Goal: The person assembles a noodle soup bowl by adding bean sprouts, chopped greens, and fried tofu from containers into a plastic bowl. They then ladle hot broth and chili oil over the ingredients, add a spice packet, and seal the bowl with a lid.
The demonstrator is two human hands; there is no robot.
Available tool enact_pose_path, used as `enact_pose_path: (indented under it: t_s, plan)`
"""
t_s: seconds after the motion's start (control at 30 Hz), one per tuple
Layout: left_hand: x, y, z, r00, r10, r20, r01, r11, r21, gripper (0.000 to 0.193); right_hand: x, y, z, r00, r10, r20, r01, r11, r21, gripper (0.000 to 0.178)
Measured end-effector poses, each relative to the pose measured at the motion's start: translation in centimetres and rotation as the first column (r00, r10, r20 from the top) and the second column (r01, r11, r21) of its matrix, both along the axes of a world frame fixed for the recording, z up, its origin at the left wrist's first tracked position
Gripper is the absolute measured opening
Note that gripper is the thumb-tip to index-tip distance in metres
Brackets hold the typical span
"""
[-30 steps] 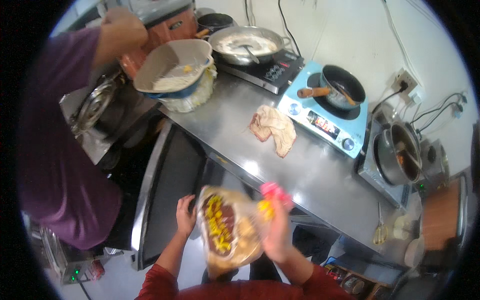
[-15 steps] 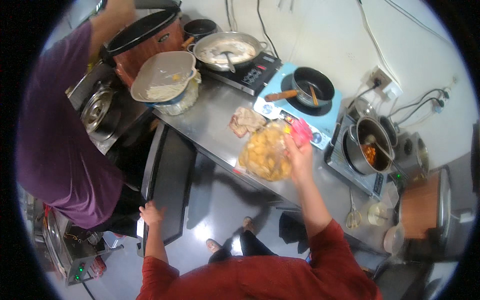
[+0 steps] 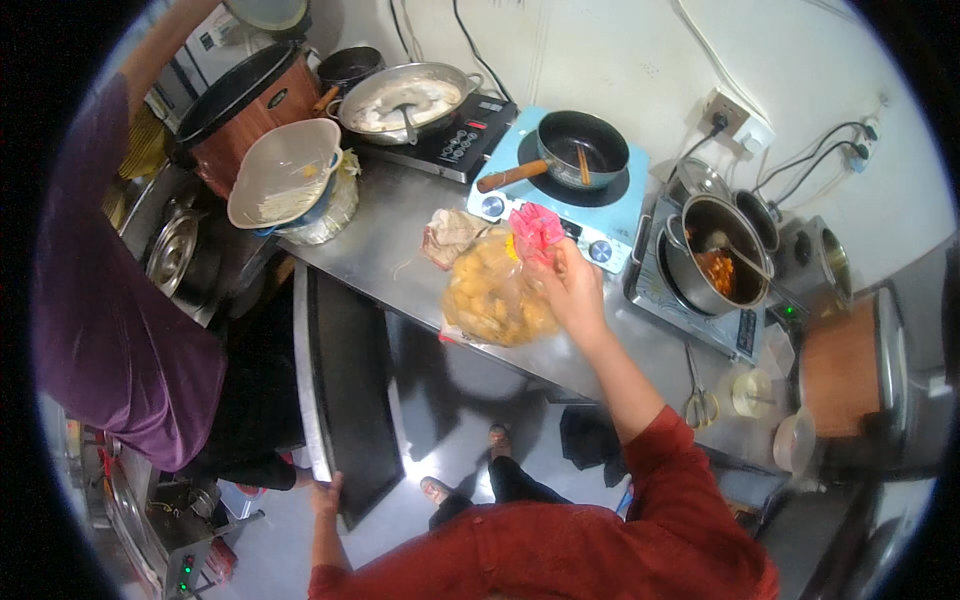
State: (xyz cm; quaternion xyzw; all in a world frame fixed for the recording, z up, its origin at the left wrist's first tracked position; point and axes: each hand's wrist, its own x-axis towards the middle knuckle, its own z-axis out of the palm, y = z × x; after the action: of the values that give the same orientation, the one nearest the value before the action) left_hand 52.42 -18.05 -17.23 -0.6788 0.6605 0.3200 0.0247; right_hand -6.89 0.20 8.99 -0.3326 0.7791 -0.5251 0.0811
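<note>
My right hand [image 3: 574, 292] grips the gathered neck of a clear plastic bag [image 3: 496, 290] filled with yellowish chunks. A pink plastic piece [image 3: 536, 228] shows at the neck, above my fingers. The bag rests at the front edge of the steel counter [image 3: 370, 245], against a crumpled beige cloth [image 3: 452, 238]. Low on the left, my left hand [image 3: 326, 494] is closed on the outer edge of an open dark door [image 3: 350, 390] with a pale rim. Part of its fingers is hidden by the door edge.
Behind the bag, a small black pot [image 3: 584, 150] stands on a blue induction cooker [image 3: 510, 150]. Further right are a pot of orange-red food [image 3: 718, 258] and scissors [image 3: 700, 395]. A co-worker in a purple top [image 3: 150, 330] stands close on the left, beside a brown cooker [image 3: 240, 120].
The door has swung a little to the right with my left hand on it. My right hand still holds the bag by its neck. A round lid has come into view near the co-worker's raised arm.
</note>
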Motion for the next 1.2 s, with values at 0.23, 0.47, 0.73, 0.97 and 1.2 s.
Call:
enact_pose_path:
  t_s: [0.23, 0.47, 0.73, 0.97, 1.2]
  plan:
    - [-13.2, 8.5, 3.5, 0.790, -0.581, -0.196, 0.612, 0.769, 0.183, 0.056, 0.5, -1.3, 1.7, 0.786, -0.125, -0.605, 0.063, 0.990, -0.123, 0.021]
    - [-30.5, 8.4, 16.8, 0.544, -0.647, -0.535, 0.484, 0.762, -0.429, 0.044, -0.2, -2.4, 4.3, 0.844, -0.055, -0.534, -0.038, 0.986, -0.162, 0.002]
    - [-41.5, 5.9, 24.9, 0.318, -0.815, -0.485, 0.490, 0.579, -0.651, 0.065, 0.2, -3.4, 6.1, 0.924, 0.014, -0.381, -0.097, 0.975, -0.198, 0.011]
    - [-44.9, -1.2, 20.8, 0.203, -0.560, -0.804, 0.582, 0.729, -0.361, 0.045, -0.3, -3.2, 4.9, 0.985, -0.074, -0.155, 0.042, 0.978, -0.203, 0.015]
    - [-53.5, -13.5, 15.2, 0.407, -0.423, -0.810, 0.436, 0.869, -0.234, 0.022, 0.1, -2.7, 4.8, 0.941, -0.233, -0.245, 0.223, 0.972, -0.067, 0.009]
